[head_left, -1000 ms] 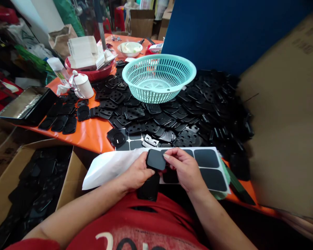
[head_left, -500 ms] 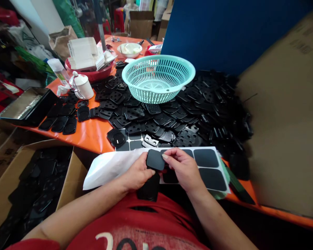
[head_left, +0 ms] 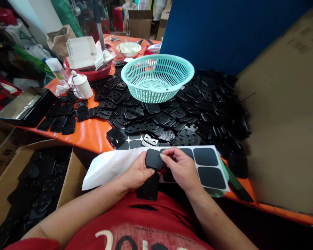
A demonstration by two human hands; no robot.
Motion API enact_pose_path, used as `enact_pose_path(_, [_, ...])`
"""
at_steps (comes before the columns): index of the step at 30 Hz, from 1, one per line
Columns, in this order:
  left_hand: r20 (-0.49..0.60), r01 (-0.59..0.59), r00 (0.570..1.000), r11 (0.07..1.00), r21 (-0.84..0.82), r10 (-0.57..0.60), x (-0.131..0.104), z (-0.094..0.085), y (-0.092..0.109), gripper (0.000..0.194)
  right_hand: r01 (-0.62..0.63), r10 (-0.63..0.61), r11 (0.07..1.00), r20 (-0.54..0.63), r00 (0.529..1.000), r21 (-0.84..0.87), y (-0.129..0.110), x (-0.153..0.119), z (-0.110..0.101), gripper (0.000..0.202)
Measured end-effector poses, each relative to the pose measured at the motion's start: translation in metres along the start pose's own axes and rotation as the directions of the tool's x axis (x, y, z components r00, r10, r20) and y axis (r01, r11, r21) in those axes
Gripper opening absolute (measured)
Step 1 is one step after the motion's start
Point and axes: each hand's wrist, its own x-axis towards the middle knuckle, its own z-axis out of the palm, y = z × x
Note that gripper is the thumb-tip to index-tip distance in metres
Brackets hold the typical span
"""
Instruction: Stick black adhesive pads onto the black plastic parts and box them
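Note:
Between my hands is a black square pad with rounded corners, its smooth face up. My left hand grips it from the left side and below. The thumb and fingertips of my right hand pinch its right edge. Under them lies a white sheet bearing rows of black rounded squares, its left part blank and slightly curled. Another black piece sits just below my left hand, against the red shirt. Beyond the sheet spreads a heap of black plastic plates, some with holes.
A turquoise basket rests on the heap. On the orange table stand a white lidded cup and a red basin. At lower left is a carton of black pieces. Large cardboard rises at the right.
My right fingertips have shifted slightly left along the pad's right edge. The whole view has moved a little; both hands keep their hold.

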Motion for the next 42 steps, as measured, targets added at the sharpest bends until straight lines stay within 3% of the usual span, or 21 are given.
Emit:
enact_pose_path(6, [-0.005, -0.03, 1.0, 1.0, -0.009, 0.03, 0.0, -0.001, -0.001, 0.052, 0.225, -0.235, 0.928, 0.001, 0.972, -0.296, 0.002, -0.004, 0.0, 0.013])
enact_pose_path(12, [0.001, -0.062, 0.998, 0.998, 0.0, 0.062, -0.001, -0.001, -0.001, 0.05, 0.444, -0.47, 0.712, 0.101, 0.877, -0.545, 0.001, -0.005, -0.001, 0.009])
enact_pose_path(16, [0.027, -0.068, 0.997, 0.997, -0.047, 0.069, -0.004, -0.003, -0.001, 0.045, 0.528, -0.541, 0.549, 0.206, 0.815, -0.647, -0.002, -0.004, -0.004, 0.018])
enact_pose_path(23, [0.033, 0.043, 0.999, 0.989, -0.144, -0.038, -0.003, 0.0, 0.014, 0.05, 0.541, -0.515, 0.567, 0.245, 0.821, -0.621, -0.006, -0.004, -0.008, 0.033])
enact_pose_path(27, [-0.089, 0.067, 0.993, 0.993, -0.099, -0.076, 0.003, 0.009, 0.021, 0.047, 0.63, -0.576, 0.533, 0.302, 0.759, -0.565, -0.018, -0.014, -0.021, 0.017])
enact_pose_path(28, [-0.098, 0.084, 0.991, 0.992, -0.093, -0.093, 0.004, 0.01, 0.022, 0.048, 0.645, -0.622, 0.508, 0.275, 0.733, -0.57, -0.022, -0.017, -0.032, 0.017])
enact_pose_path(30, [-0.091, 0.127, 0.987, 0.988, -0.092, -0.135, 0.006, 0.013, 0.025, 0.048, 0.589, -0.715, 0.473, 0.106, 0.692, -0.656, -0.027, -0.022, -0.062, 0.023])
enact_pose_path(32, [-0.11, 0.145, 0.982, 0.986, -0.084, -0.154, 0.007, 0.015, 0.026, 0.047, 0.344, -0.723, 0.514, -0.181, 0.667, -0.785, -0.023, -0.023, -0.102, 0.022])
enact_pose_path(33, [-0.13, 0.147, 0.979, 0.986, -0.076, -0.156, 0.007, 0.015, 0.027, 0.046, 0.193, -0.645, 0.556, -0.273, 0.714, -0.809, -0.017, -0.022, -0.122, 0.024])
enact_pose_path(34, [-0.151, 0.149, 0.976, 0.987, -0.066, -0.157, 0.008, 0.015, 0.027, 0.045, 0.064, -0.563, 0.535, -0.299, 0.77, -0.843, -0.008, -0.02, -0.141, 0.026])
enact_pose_path(36, [-0.182, 0.159, 0.97, 0.986, -0.041, -0.164, 0.009, 0.015, 0.027, 0.043, -0.096, -0.239, 0.368, -0.194, 0.952, -0.925, 0.014, -0.015, -0.17, 0.036])
enact_pose_path(39, [-0.195, 0.182, 0.964, 0.983, 0.0, -0.179, 0.01, 0.016, 0.026, 0.04, -0.103, -0.095, 0.245, -0.13, 0.987, -0.964, 0.041, -0.013, -0.186, 0.044])
enact_pose_path(42, [-0.2, 0.194, 0.963, 0.98, 0.039, -0.183, 0.009, 0.018, 0.027, 0.039, -0.082, -0.054, 0.128, -0.09, 0.995, -0.988, 0.05, -0.018, -0.178, 0.051])
